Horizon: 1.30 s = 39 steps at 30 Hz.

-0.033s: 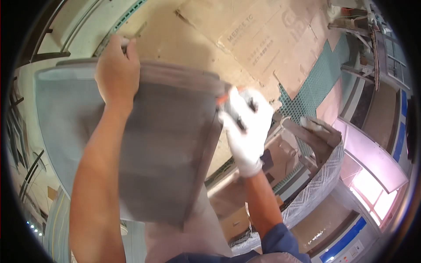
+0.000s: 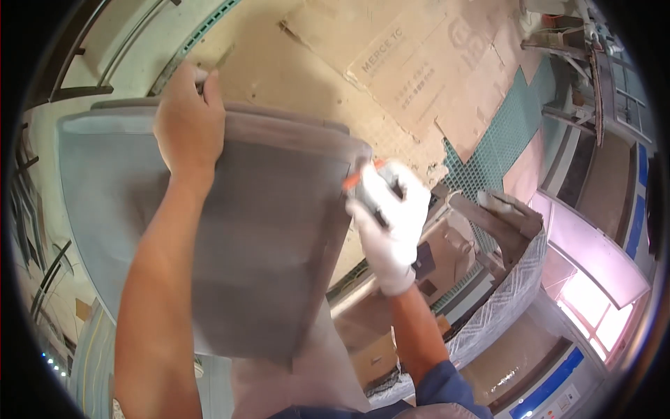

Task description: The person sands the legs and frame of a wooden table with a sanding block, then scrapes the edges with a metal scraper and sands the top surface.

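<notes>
My left hand (image 2: 187,122) clamps grey panel (image 2: 272,237) far edge; gloved right hand (image 2: 388,216) grips orange-tipped tool (image 2: 363,183) at right edge. Judged: edge work under way; next needs steady panel.

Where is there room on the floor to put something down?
Bare cardboard lies beyond the grey panel, past its far edge and up to the green grating. It is crowded around the right hand, with boxes and a patterned bag close by. The left hand grips the panel's far edge.
</notes>
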Available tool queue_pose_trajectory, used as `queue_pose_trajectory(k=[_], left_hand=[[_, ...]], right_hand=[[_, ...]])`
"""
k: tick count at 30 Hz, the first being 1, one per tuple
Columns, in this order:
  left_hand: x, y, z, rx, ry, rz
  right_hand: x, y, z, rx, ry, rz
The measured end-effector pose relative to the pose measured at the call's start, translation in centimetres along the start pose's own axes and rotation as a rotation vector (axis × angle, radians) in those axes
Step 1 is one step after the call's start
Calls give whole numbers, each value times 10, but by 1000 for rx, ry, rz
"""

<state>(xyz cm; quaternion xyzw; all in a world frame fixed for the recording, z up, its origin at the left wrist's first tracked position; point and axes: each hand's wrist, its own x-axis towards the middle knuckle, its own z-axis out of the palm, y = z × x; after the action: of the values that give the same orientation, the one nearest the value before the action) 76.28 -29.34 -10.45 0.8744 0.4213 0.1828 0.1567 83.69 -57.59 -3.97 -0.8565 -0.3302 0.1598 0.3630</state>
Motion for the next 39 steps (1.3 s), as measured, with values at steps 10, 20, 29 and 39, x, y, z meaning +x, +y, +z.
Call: queue_pose_trajectory(k=[10, 20, 29, 39], left_hand=[[1, 8, 2, 50, -55, -37], [4, 8, -1, -3, -76, -52], [10, 6, -2, -11, -74, -55], [4, 3, 3, 5, -45, -31]], right_hand=[[11, 4, 5, 71, 146, 34], [37, -10, -4, -115, 109, -150], [37, 0, -18, -196, -115, -247], [20, 23, -19, -28, -173, -229]])
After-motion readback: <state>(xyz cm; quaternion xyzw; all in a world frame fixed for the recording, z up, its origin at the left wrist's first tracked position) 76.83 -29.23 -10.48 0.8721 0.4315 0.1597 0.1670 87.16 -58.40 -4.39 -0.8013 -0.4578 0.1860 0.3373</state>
